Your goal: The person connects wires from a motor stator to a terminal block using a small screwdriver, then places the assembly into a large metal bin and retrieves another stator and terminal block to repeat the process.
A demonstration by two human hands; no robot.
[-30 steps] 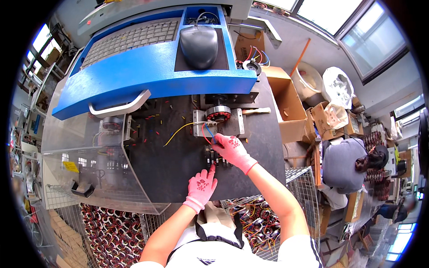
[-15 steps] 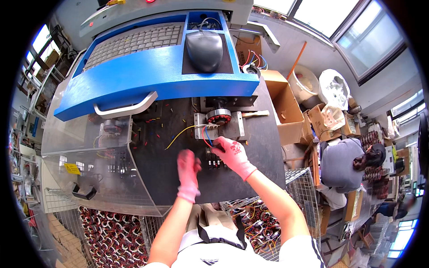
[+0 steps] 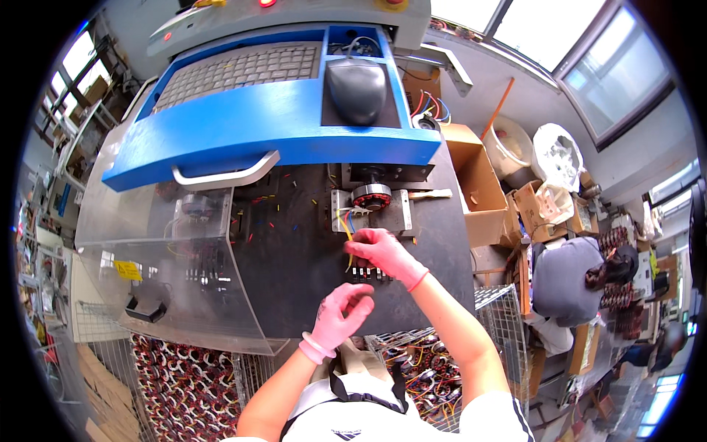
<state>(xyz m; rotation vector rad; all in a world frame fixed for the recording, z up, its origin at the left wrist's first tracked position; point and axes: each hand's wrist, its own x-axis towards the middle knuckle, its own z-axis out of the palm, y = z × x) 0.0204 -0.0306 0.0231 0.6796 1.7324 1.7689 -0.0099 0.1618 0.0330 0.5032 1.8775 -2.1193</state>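
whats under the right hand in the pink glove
Just below the right pink-gloved hand, part of a row of small black-and-white connectors shows on the flat black table. Whatever lies directly beneath the palm is covered, including any more of that row.

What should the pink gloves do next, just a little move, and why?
Perhaps the right hand should ease the yellow wire down toward the row of small terminals. It seems to pinch that wire, whose lower end hangs near the row's left end, and the left hand is close by, looking empty.
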